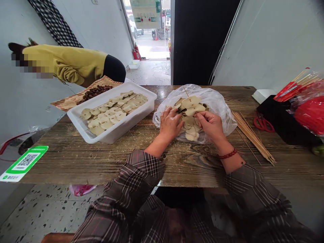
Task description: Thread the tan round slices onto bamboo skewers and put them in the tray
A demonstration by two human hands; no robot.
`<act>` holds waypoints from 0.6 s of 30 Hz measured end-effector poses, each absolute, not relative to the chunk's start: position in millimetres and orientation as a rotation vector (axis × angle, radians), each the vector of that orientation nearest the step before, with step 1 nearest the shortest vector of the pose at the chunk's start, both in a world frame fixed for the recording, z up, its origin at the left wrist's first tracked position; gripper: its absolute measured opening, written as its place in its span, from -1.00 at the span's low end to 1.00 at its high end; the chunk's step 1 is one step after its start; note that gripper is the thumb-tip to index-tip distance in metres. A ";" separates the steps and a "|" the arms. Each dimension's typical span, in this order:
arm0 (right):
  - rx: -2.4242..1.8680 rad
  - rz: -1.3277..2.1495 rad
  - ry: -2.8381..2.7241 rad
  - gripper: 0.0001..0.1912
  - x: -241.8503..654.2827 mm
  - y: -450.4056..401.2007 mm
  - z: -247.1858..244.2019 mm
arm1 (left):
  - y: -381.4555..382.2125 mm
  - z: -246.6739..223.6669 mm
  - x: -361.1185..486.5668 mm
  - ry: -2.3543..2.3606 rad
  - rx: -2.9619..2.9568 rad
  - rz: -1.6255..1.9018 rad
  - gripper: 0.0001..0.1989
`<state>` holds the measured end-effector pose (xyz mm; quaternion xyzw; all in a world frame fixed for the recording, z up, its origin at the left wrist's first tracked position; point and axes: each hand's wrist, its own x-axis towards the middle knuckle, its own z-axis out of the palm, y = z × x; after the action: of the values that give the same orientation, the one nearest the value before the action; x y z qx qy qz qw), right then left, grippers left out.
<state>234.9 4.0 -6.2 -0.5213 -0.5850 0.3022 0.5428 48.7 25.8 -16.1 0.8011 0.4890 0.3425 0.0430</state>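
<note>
Wood-grain table [101, 168] before you | pale slices [191, 101] heaped on clear plastic bag [223, 109] | your left hand [170, 126] covers the heap's left side, fingers spread, grip hidden | your right hand [211, 125] pinches a slice's edge

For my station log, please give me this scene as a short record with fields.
Left hand: spread on pale slices
Right hand: thumb and finger pinched at the slices' edge
Under the slices: clear plastic bag, on the table
Left of bag: white tray with skewered slices
Behind tray: dark pieces on patterned paper
Right of bag: sticks, scissors, black box
Beyond tray: person in yellow top, bending
</note>
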 end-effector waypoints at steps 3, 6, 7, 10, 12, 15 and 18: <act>-1.227 0.718 -1.392 -0.68 233.7 3.3 -3.5 | 25.9 -14.9 58.0 1.533 2.433 1.020 -0.84; -1.222 0.724 -1.401 -0.68 233.6 3.2 -2.9 | 26.9 -15.3 64.6 1.558 2.414 1.032 -0.89; -1.222 0.727 -1.401 -0.68 233.8 3.5 -3.2 | 27.2 -15.5 66.1 1.544 2.410 1.051 -0.89; -1.216 0.733 -1.396 -0.67 234.4 4.3 -4.2 | 28.5 -15.2 67.9 1.442 2.362 1.157 -0.89; -1.207 0.736 -1.386 -0.67 234.5 4.5 -3.8 | 29.9 -13.6 66.4 1.392 2.246 1.261 -0.89; -1.194 0.750 -1.370 -0.69 234.1 3.6 -1.4 | 33.5 -9.6 58.0 1.356 1.890 1.414 -0.92; -1.176 0.762 -1.389 -0.69 233.0 1.0 1.1 | 37.8 -5.3 41.9 1.258 1.424 1.517 -0.92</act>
<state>233.0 1.0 1.1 -0.4972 -0.5872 0.3223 0.5514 41.9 37.8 -5.3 0.5490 0.4853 0.5849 0.3477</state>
